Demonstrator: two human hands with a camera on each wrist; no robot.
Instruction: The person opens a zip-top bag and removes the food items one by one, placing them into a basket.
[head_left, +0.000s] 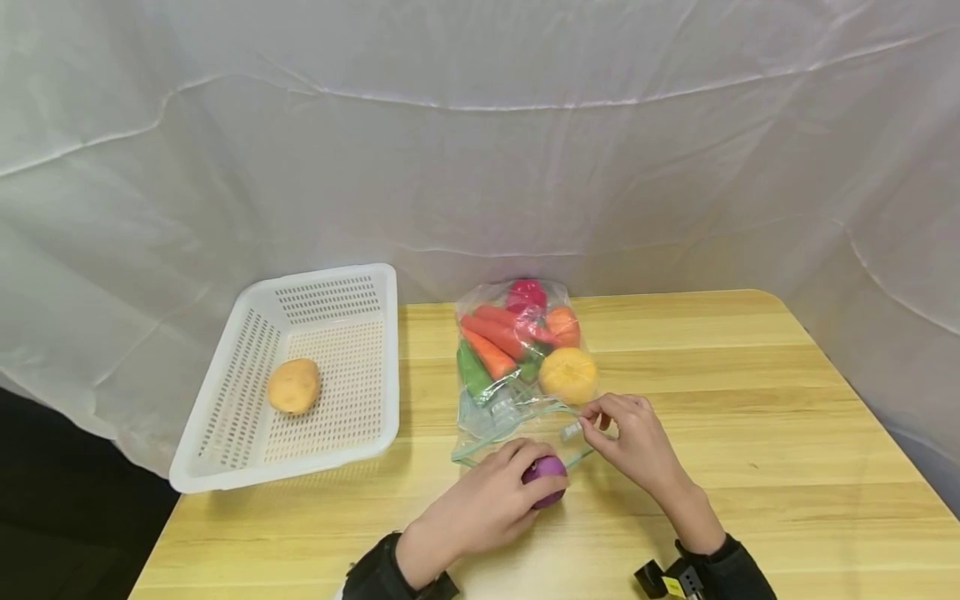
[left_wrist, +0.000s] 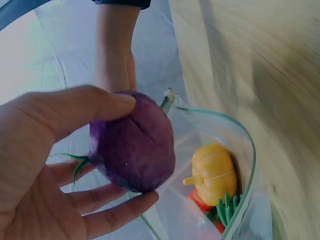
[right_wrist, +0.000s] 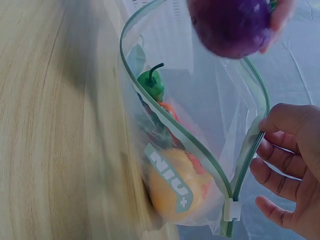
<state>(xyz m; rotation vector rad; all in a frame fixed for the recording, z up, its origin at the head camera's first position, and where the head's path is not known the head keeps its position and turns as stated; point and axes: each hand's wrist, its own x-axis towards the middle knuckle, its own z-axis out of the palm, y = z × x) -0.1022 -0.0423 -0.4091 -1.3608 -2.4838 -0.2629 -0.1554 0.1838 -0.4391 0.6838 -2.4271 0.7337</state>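
Note:
My left hand [head_left: 487, 504] grips a round purple vegetable [left_wrist: 132, 145] between thumb and fingers; a thin green stem sticks out of it. It hangs near the mouth of a clear zip bag [right_wrist: 175, 120], overlapping the opening in the right wrist view. My right hand [head_left: 626, 437] pinches the bag's green-edged rim [right_wrist: 262, 122] near the white slider [right_wrist: 232, 210], and the mouth gapes apart. Inside the bag lie a yellow pumpkin [head_left: 567, 375], a carrot [head_left: 487, 353], a green pepper [right_wrist: 151, 84] and several red and orange vegetables.
To the left stands a white perforated basket [head_left: 392, 367] with a potato [head_left: 293, 386] in it. All of this rests on a wooden table [head_left: 750, 417]. A pale cloth [head_left: 480, 167] hangs behind the table's far edge.

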